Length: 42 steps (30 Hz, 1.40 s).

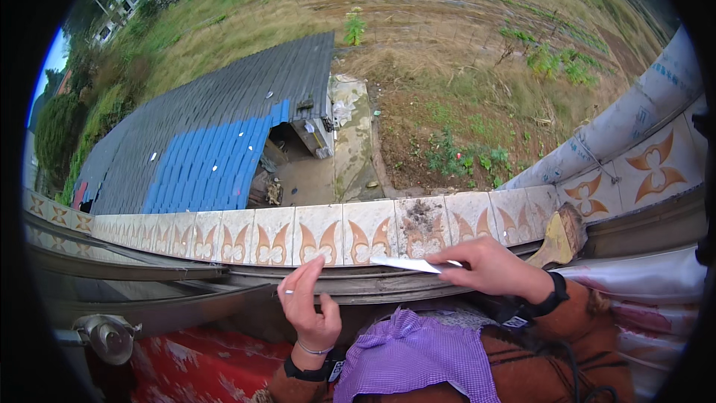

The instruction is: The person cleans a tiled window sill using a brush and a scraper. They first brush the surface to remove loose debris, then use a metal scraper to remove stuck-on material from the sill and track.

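Note:
My right hand (488,269) pinches a thin, flat white strip (406,263) between thumb and fingers; paper or plastic, I cannot tell which. Its narrow end points left, over the near edge of the tiled ledge (321,235). My left hand (309,310) is raised to the left of the strip, apart from it, with its fingers stretched and nothing in them. Below both hands runs a dark metal window track (350,287). A flat brush (559,239) with a yellowish handle leans on the ledge just right of my right hand. Dark dirt (421,216) lies on the tiles ahead.
Beyond the ledge is a drop to a yard with a grey and blue shed roof (216,157) and a field. A thick pale pipe (611,119) slants up at the right. Red patterned cloth (201,366) is at lower left, white cloth (649,283) at right.

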Available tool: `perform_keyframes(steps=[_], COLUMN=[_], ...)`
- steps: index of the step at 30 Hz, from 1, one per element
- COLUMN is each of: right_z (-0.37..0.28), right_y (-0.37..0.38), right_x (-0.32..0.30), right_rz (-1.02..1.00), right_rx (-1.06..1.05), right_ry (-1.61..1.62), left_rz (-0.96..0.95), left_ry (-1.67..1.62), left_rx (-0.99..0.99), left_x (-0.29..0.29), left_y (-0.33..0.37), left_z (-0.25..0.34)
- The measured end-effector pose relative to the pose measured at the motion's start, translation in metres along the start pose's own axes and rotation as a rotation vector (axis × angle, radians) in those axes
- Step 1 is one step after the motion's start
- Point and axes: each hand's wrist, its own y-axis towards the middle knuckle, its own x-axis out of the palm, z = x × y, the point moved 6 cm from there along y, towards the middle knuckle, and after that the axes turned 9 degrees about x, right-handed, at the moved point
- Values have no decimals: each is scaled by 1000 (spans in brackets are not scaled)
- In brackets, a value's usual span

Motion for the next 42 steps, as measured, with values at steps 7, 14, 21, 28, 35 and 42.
perform_keyframes(steps=[7, 14, 21, 28, 35, 42], right_z=[0, -46, -60, -42, -22, -82], right_y=[-1, 39, 55, 32, 7, 52], right_x=[30, 75, 89, 43, 14, 54], right_rz=[43, 49, 77, 225, 54, 10], right_rx=[-78, -160, -224, -140, -139, -419], right_ry=[-270, -375, -349, 128, -138, -503], left_rz=[-5, -2, -4, -14, 0, 58], left_ry=[255, 212, 220, 19, 178, 217], left_rx=[-52, -72, -73, 58, -36, -88], left_x=[20, 21, 19, -1, -7, -6], left_y=[-36, -37, -31, -1, -21, -52], left_z=[-23, -28, -25, 5, -16, -17])
